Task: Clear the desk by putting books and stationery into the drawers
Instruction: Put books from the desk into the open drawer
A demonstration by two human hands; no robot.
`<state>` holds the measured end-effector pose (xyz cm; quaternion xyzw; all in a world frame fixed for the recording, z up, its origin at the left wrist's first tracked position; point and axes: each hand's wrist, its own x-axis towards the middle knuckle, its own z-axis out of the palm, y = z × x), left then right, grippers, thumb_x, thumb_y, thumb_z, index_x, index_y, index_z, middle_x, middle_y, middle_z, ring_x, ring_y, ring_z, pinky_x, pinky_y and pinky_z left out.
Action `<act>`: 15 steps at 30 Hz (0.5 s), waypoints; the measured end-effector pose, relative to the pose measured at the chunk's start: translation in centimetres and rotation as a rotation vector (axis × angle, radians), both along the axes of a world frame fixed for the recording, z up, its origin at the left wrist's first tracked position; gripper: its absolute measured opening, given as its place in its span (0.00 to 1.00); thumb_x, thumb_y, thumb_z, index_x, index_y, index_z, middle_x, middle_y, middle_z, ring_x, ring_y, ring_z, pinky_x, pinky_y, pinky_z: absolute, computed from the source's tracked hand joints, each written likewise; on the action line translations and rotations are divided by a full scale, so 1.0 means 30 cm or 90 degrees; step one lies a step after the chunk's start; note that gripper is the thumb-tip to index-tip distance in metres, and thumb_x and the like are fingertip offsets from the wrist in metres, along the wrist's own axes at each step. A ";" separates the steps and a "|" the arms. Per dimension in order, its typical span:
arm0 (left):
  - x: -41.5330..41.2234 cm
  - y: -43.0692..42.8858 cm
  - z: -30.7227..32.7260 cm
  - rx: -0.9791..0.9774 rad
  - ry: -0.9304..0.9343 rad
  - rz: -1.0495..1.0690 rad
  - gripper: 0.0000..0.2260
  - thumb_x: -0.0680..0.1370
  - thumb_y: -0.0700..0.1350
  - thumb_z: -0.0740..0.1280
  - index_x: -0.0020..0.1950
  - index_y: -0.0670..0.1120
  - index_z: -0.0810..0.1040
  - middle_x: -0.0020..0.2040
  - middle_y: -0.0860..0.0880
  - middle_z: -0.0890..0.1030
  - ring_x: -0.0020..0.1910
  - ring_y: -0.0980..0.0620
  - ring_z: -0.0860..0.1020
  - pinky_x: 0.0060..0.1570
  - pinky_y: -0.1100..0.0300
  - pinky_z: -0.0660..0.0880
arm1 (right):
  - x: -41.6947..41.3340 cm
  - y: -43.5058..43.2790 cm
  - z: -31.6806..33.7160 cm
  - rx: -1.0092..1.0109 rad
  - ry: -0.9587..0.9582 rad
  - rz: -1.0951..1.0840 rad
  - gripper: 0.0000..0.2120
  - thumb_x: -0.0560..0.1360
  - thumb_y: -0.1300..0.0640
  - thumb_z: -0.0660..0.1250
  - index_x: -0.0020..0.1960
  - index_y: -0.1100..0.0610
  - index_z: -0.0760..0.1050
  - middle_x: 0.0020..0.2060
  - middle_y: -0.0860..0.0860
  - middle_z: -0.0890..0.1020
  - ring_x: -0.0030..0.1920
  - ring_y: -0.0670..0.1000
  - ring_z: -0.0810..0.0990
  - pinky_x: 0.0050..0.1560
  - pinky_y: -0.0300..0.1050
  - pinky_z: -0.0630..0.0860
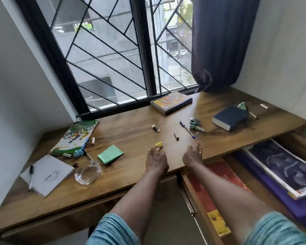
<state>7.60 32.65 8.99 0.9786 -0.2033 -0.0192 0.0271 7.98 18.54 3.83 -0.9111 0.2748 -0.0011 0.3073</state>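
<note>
Both my hands reach over the front edge of the wooden desk (134, 124). My left hand (156, 159) has its fingertips on a small yellow item (158, 144); whether it grips it is unclear. My right hand (193, 155) hovers open, empty, short of a blue pen (187, 129) and a short wooden stick (176, 135). A colourful thick book (171, 102) lies by the window, a dark blue book (230, 118) at the right, an illustrated book (75, 137) and a white notebook (47, 174) with a black pen (31, 177) at the left. The open drawer (207, 195) at the right holds a red book and a dark-covered book (283, 167).
A green pad (110, 154), a glass ashtray (87, 173), a small eraser (155, 128) and green clips (195, 124) lie scattered on the desk. A barred window (113, 55) and a dark curtain (223, 41) stand behind it. White walls close in both sides.
</note>
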 end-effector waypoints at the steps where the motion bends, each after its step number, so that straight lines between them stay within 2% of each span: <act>1: 0.039 0.011 0.003 0.001 -0.002 0.004 0.19 0.78 0.38 0.57 0.69 0.43 0.70 0.73 0.43 0.62 0.70 0.43 0.62 0.71 0.54 0.60 | 0.029 0.009 0.012 -0.003 -0.001 -0.001 0.21 0.78 0.63 0.52 0.71 0.63 0.61 0.75 0.65 0.48 0.76 0.63 0.48 0.75 0.50 0.50; 5: 0.225 0.039 0.013 0.013 0.005 0.034 0.16 0.79 0.41 0.57 0.66 0.43 0.72 0.73 0.42 0.62 0.71 0.43 0.61 0.71 0.55 0.59 | 0.168 0.013 0.056 0.001 -0.048 -0.003 0.20 0.77 0.66 0.51 0.68 0.64 0.64 0.74 0.65 0.50 0.75 0.63 0.50 0.74 0.50 0.50; 9: 0.391 0.033 0.020 0.040 0.019 0.038 0.17 0.78 0.41 0.58 0.67 0.42 0.72 0.71 0.42 0.66 0.70 0.43 0.63 0.70 0.55 0.61 | 0.291 -0.008 0.077 0.001 -0.113 -0.005 0.16 0.78 0.61 0.58 0.65 0.65 0.68 0.71 0.64 0.59 0.72 0.62 0.60 0.70 0.48 0.59; 12: 0.548 -0.009 0.023 0.033 0.007 0.033 0.18 0.78 0.40 0.57 0.68 0.42 0.71 0.70 0.42 0.67 0.70 0.43 0.64 0.69 0.56 0.63 | 0.406 -0.044 0.098 0.005 -0.135 0.014 0.20 0.76 0.65 0.58 0.67 0.65 0.67 0.70 0.62 0.62 0.69 0.61 0.66 0.67 0.46 0.63; 15: 0.738 -0.075 0.014 0.023 0.019 0.023 0.19 0.78 0.44 0.60 0.68 0.42 0.71 0.71 0.41 0.67 0.70 0.43 0.64 0.69 0.56 0.63 | 0.545 -0.082 0.137 0.066 -0.146 0.008 0.22 0.76 0.67 0.55 0.70 0.64 0.65 0.70 0.60 0.65 0.68 0.59 0.68 0.65 0.44 0.64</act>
